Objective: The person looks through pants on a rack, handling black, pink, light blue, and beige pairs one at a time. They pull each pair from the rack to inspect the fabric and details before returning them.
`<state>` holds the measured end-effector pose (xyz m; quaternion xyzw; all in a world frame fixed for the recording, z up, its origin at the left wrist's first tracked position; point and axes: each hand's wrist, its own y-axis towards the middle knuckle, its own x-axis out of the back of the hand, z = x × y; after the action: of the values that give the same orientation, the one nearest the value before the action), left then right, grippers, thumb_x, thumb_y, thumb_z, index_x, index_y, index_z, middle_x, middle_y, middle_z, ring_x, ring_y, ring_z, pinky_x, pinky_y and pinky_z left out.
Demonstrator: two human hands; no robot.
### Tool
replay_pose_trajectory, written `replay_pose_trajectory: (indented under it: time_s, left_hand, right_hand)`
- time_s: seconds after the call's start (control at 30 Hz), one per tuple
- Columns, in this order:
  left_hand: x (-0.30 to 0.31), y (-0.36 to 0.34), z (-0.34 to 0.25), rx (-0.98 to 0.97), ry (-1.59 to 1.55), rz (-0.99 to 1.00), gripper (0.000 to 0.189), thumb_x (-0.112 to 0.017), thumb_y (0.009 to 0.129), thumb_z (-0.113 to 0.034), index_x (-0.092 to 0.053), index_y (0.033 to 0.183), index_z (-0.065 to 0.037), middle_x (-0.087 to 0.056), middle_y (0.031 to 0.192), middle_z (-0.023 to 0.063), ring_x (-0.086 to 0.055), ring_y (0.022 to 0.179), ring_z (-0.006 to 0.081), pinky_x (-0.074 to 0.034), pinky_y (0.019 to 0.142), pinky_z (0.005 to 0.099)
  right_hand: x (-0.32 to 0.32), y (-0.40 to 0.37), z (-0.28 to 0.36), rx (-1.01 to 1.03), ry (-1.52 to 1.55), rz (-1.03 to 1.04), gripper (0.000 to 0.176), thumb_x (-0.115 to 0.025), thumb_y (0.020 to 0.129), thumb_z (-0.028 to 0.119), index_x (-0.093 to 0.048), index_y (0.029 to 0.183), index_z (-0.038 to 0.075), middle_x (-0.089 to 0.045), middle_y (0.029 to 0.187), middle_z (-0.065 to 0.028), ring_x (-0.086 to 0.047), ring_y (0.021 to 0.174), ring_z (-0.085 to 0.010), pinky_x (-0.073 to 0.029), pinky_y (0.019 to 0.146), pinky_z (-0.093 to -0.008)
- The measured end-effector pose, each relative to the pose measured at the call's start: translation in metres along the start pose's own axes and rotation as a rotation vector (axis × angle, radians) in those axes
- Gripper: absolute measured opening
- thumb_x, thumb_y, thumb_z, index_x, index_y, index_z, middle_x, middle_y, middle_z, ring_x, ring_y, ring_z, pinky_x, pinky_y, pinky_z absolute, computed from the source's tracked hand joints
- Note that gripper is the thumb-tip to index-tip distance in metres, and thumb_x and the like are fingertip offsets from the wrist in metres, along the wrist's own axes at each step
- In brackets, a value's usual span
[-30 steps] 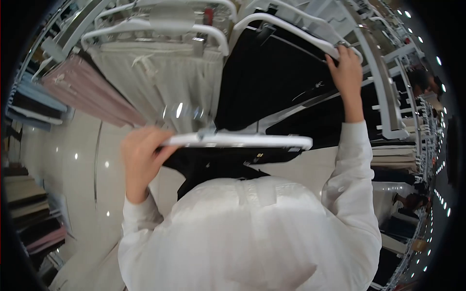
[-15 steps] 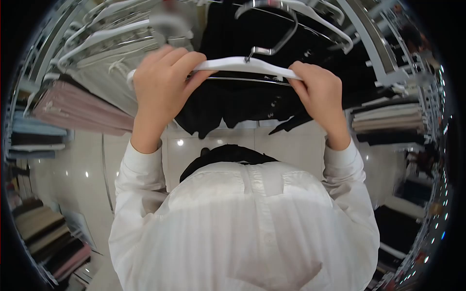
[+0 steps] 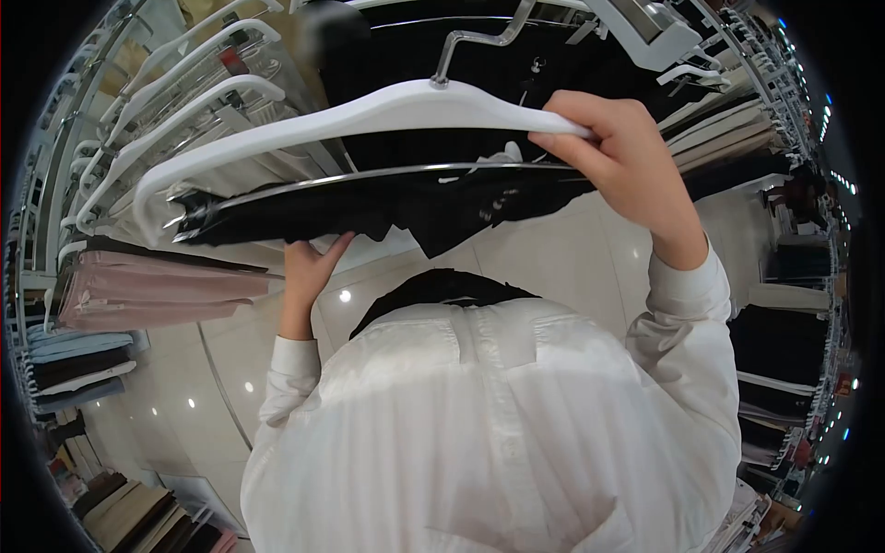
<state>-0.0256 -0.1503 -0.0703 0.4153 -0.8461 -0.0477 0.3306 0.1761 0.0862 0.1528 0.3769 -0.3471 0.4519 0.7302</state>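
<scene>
A white hanger [image 3: 369, 118] with a metal hook [image 3: 461, 41] is tilted in front of me, its left end lower and closer. My right hand [image 3: 627, 157] is closed around the hanger's right arm. Black trousers [image 3: 304, 214] are folded over the metal bar [image 3: 387, 172] below it. My left hand [image 3: 312, 276] is under the trousers' lower edge, with thumb and forefinger spread apart. Its other fingertips are hidden behind the black cloth.
White hangers [image 3: 198, 111] with light trousers crowd the rack at left. Pink trousers [image 3: 157, 290] hang below them. More black garments [image 3: 442, 69] hang straight ahead, beside a white rack arm [image 3: 645, 32]. Folded light clothes [image 3: 728, 129] are at right, above a tiled floor [image 3: 544, 263].
My left hand has let go of the hanger and dropped below the black trousers. The hanger has tilted and come closer, its left end swinging down and left. My right hand keeps its grip.
</scene>
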Motion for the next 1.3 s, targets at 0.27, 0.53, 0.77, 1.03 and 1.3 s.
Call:
replay_pose_trajectory:
  time_s: [0.27,0.53,0.77,1.03,1.3]
  left_hand:
    - [0.003,-0.028,0.060,0.113,-0.170,0.235,0.035,-0.065,0.076,-0.017,-0.057,0.104,0.002,-0.060,0.098,0.0117,-0.056,0.093,0.0231,-0.042,0.083,0.0324]
    - [0.068,-0.082,0.082,0.591,-0.416,-0.143,0.051,-0.062,0.079,-0.020,-0.046,0.122,0.003,-0.050,0.121,0.0130,-0.047,0.111,0.0226,-0.034,0.096,0.0314]
    - [0.070,-0.035,0.044,0.193,-0.931,0.112,0.074,-0.082,0.054,-0.009,-0.047,0.118,0.002,-0.052,0.116,0.0112,-0.050,0.106,0.0236,-0.040,0.093,0.0340]
    - [0.080,-0.042,-0.075,0.275,-1.185,-0.056,0.061,-0.075,0.060,-0.004,-0.050,0.115,0.003,-0.055,0.111,0.0120,-0.054,0.101,0.0235,-0.042,0.090,0.0334]
    - [0.080,-0.056,-0.057,-0.072,-0.717,-0.159,0.060,-0.074,0.066,-0.007,-0.048,0.119,0.002,-0.051,0.120,0.0129,-0.050,0.108,0.0243,-0.038,0.094,0.0341]
  right_hand:
    - [0.002,0.022,0.049,0.206,0.179,-0.123,0.009,-0.059,0.081,0.007,-0.058,0.082,-0.002,-0.042,0.059,0.0031,-0.033,0.054,-0.0043,-0.024,0.047,-0.0200]
    - [-0.036,0.060,0.090,0.389,0.141,-0.287,0.014,-0.063,0.080,0.016,-0.062,0.086,0.003,-0.051,0.059,-0.0009,-0.041,0.052,-0.0059,-0.032,0.048,-0.0206]
    - [-0.039,0.124,0.140,0.656,0.439,-0.192,0.019,-0.062,0.077,0.016,-0.061,0.079,-0.003,-0.052,0.057,-0.0090,-0.047,0.049,-0.0124,-0.037,0.047,-0.0272]
    - [-0.047,0.159,0.166,0.511,0.206,-0.069,0.023,-0.060,0.080,0.020,-0.062,0.073,-0.001,-0.056,0.057,-0.0078,-0.055,0.054,-0.0138,-0.042,0.051,-0.0276]
    - [-0.079,0.154,0.138,0.662,0.163,-0.182,0.024,-0.059,0.080,0.032,-0.066,0.088,0.010,-0.059,0.062,-0.0088,-0.056,0.056,-0.0252,-0.042,0.053,-0.0322]
